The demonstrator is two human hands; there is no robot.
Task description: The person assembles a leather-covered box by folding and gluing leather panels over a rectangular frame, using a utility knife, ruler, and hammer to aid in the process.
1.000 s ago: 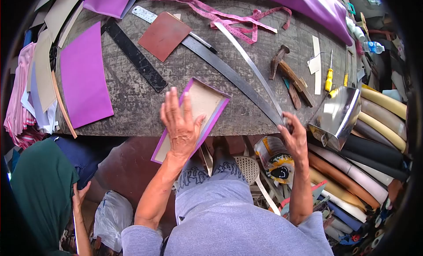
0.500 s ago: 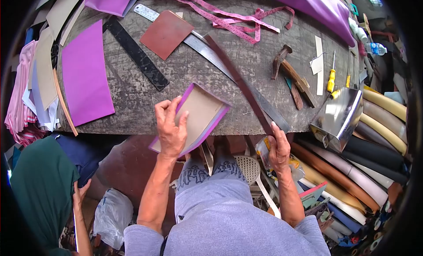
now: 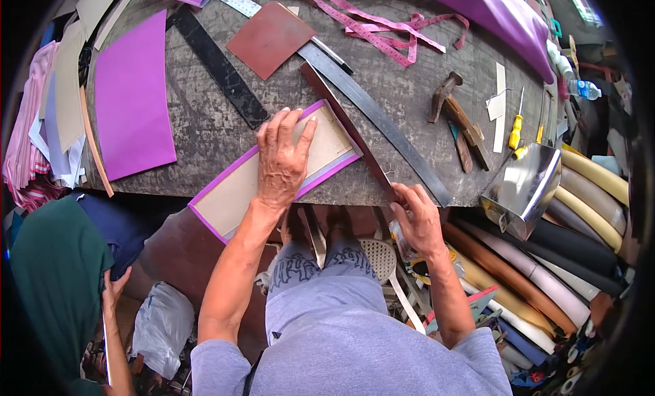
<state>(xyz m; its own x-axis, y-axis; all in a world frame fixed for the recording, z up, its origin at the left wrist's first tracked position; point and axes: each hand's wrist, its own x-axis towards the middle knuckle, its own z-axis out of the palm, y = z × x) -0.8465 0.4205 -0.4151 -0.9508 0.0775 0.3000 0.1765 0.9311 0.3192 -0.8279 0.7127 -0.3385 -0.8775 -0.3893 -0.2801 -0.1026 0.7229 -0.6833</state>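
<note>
My left hand (image 3: 282,163) lies over a beige board panel (image 3: 235,190) with purple edging, its fingers stretched out on the surface. The panel rests partly on the table and juts past the front edge. In my right hand (image 3: 419,218) is the near end of a long, thin, dark reddish-brown strip (image 3: 349,128), between thumb and fingers. This strip runs along the panel's right end, close against it. A dark metal ruler (image 3: 382,120) lies just right of the strip.
A brown square piece (image 3: 271,38), black bar (image 3: 217,65), purple sheet (image 3: 133,99) and pink tape measure (image 3: 382,31) lie around the worn table (image 3: 205,150). To the right are a hammer (image 3: 447,96), a yellow-handled screwdriver (image 3: 516,126) and a shiny metal container (image 3: 529,184). Another person's hand (image 3: 117,287) is at left.
The panel has swung flatter onto the table edge, and my left hand has moved from its edge to on top. My right hand has brought the strip leftward against the panel's end.
</note>
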